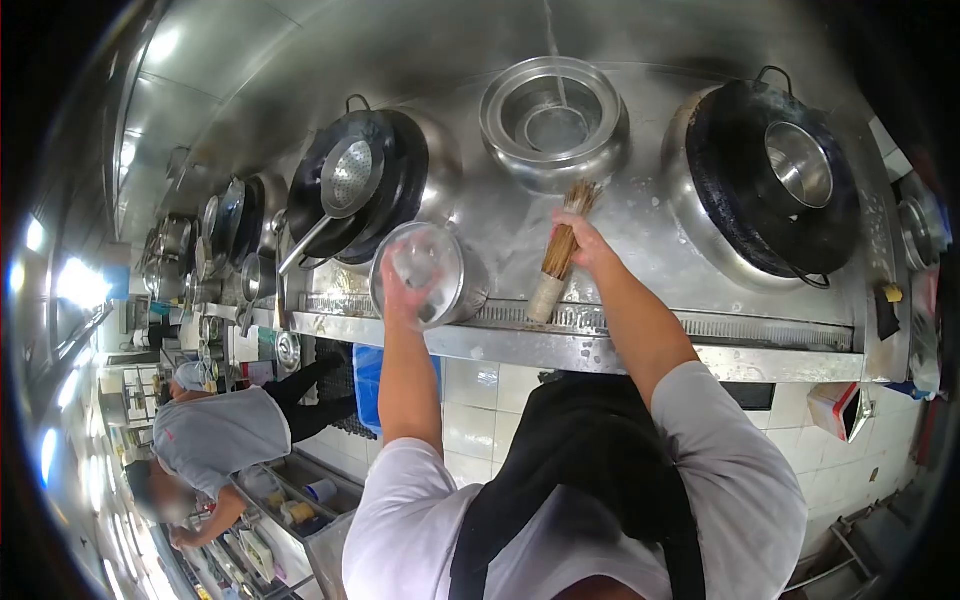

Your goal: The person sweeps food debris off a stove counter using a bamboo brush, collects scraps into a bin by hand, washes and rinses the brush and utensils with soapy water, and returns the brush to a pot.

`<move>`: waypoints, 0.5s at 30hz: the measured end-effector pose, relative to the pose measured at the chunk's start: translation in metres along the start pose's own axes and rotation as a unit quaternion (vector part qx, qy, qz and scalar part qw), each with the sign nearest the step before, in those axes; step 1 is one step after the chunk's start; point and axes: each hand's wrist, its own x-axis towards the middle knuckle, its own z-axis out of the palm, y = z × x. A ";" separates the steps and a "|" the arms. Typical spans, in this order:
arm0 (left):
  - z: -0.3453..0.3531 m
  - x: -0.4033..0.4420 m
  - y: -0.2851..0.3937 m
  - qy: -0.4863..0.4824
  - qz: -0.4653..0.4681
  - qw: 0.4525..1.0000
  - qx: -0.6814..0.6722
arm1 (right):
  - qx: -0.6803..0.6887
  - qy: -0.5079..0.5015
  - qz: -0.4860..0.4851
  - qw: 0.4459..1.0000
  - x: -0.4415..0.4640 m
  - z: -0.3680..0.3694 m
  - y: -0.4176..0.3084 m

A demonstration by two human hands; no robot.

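Observation:
My right hand [582, 238] is wrapped round a bamboo wok brush [562, 250], its bristles pointing away from me and its pale end near the grated front strip. Over the mouth of a tall metal pot [468, 285] on the stove's front edge is my left hand [408, 285]. Its fingers are bent and partly blurred against a whitish, see-through patch that I cannot identify. Beyond the brush sits a round metal basin [490, 110] with a smaller pot [556, 130] inside, into which a stream of water falls.
A black wok [410, 150] with a perforated skimmer [350, 180] stands at left. Another wok [725, 170], holding a metal bowl [800, 165], is at right. A co-worker [225, 430] bends over a counter at lower left. A blue bin [368, 385] stands below the stove edge.

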 end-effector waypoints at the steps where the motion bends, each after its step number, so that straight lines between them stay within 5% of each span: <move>1: 0.038 -0.015 0.008 -0.080 -0.029 0.996 0.000 | -0.001 0.007 0.005 1.000 -0.005 0.007 0.002; 5: 0.122 0.000 -0.016 -0.184 0.021 0.907 0.377 | 0.007 -0.081 -0.007 0.997 0.028 0.010 0.020; 7: 0.142 0.012 -0.044 -0.152 0.260 0.631 0.715 | 0.036 -0.057 -0.013 0.998 -0.003 0.038 0.007; 8: 0.146 0.020 -0.061 -0.160 0.262 0.625 0.718 | 0.063 -0.033 -0.013 0.997 -0.015 0.052 0.002; 10: 0.140 0.039 -0.101 -0.081 0.459 0.332 0.820 | 0.165 -0.105 0.038 0.980 0.029 0.039 0.006; 11: 0.138 0.048 -0.119 -0.086 0.460 0.331 0.819 | 0.115 -0.036 -0.017 0.993 0.062 0.021 0.013; 12: 0.137 0.056 -0.132 0.020 0.426 0.325 0.844 | 0.062 0.030 -0.071 0.995 0.078 0.013 0.015; 13: 0.135 0.062 -0.136 0.126 0.388 0.313 0.858 | 0.079 0.118 -0.101 0.985 -0.013 0.070 -0.016; 14: 0.147 0.064 -0.125 0.128 0.393 0.308 0.857 | 0.081 0.112 -0.105 0.985 -0.007 0.069 -0.021; 15: 0.163 0.060 -0.113 0.097 0.300 0.403 0.859 | 0.095 0.070 -0.126 0.985 0.000 0.058 -0.019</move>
